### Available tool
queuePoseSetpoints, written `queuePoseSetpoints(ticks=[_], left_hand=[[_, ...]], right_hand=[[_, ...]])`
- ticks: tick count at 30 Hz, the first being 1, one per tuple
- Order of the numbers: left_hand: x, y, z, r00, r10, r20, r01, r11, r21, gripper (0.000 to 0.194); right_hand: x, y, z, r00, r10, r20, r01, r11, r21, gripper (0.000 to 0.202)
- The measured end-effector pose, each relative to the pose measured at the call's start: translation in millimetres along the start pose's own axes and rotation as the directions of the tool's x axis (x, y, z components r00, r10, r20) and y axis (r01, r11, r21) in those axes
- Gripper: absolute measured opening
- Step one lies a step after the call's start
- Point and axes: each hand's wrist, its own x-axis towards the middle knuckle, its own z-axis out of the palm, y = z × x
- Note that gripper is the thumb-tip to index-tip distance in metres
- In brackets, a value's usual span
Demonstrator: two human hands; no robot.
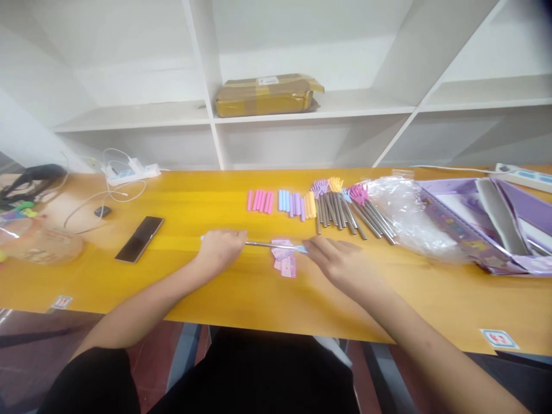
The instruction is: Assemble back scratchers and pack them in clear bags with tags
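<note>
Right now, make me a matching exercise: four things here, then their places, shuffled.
1. Slim silver metal rod
2. Small pink printed cards
3. Flat black phone
4. Brown taped cardboard parcel

A. On the white shelf
B. Partly behind the rod
C. Yellow table, left of the left hand
D. Held between the left hand and right hand

Pairs: 1-D, 2-B, 3-C, 4-A

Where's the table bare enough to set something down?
Bare: between the phone and pink tubes, beyond the left hand; between the forearms, on the near side of the pink cards; and between the right forearm and plastic wrap. Crowded: beyond the right hand, where yellow tubes, metal rods, wrap and purple box bunch together.
</note>
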Motion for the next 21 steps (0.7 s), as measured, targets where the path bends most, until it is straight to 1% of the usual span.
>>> queuePoseSetpoints(ticks=[2,4,6,7,9,10,12,15,17,19,21], left_hand=[[-3.0,-30.9,-0.9,0.999,-0.037,-0.008,0.037,0.997,0.064,0.029],[-7.8,-69.9,1.0,0.995,-0.099,-0.020,0.100,0.987,0.125,0.031],[-13.9,-107.2,4.9,0.987,-0.160,0.017,0.154,0.969,0.191,0.029],[-17.0,-122.2,7.3,0.980,-0.196,0.031,0.184,0.958,0.218,0.030],[-22.2,-141.4,12.4,0.978,-0.191,0.079,0.169,0.959,0.225,0.031],[-23.8,-145.8,14.8,0.979,-0.184,0.092,0.160,0.962,0.222,0.031],[-25.4,-147.4,18.7,0.981,-0.166,0.101,0.142,0.967,0.213,0.029],[-26.0,-142.5,21.8,0.987,-0.136,0.082,0.118,0.973,0.196,0.028],[-27.3,-139.2,21.8,0.993,-0.094,0.065,0.081,0.980,0.181,0.029],[-29.4,-136.4,20.3,0.996,-0.066,0.056,0.055,0.984,0.171,0.030],[-31.0,-133.8,17.8,0.995,-0.073,0.070,0.061,0.984,0.165,0.031]], right_hand=[[-34.1,32.1,-4.2,0.997,0.005,-0.075,-0.009,0.999,-0.047,0.030],[-75.2,70.4,-10.9,0.984,0.024,-0.178,-0.046,0.991,-0.126,0.026],[-114.5,104.6,-19.9,0.984,0.020,-0.175,-0.060,0.972,-0.229,0.024],[-130.5,117.1,-24.4,0.985,0.028,-0.169,-0.070,0.966,-0.250,0.024],[-151.6,130.5,-31.2,0.993,0.050,-0.106,-0.077,0.961,-0.267,0.027],[-156.7,132.1,-32.9,0.995,0.061,-0.078,-0.080,0.959,-0.273,0.028],[-158.9,129.2,-32.9,0.996,0.068,-0.056,-0.081,0.954,-0.289,0.028],[-156.1,123.5,-27.0,0.996,0.070,-0.063,-0.086,0.947,-0.310,0.025],[-157.8,123.3,-21.8,0.996,0.086,-0.038,-0.094,0.946,-0.310,0.026],[-162.7,124.5,-17.1,0.992,0.129,0.002,-0.123,0.951,-0.285,0.031],[-168.3,125.1,-13.6,0.980,0.195,0.030,-0.181,0.952,-0.248,0.038]])
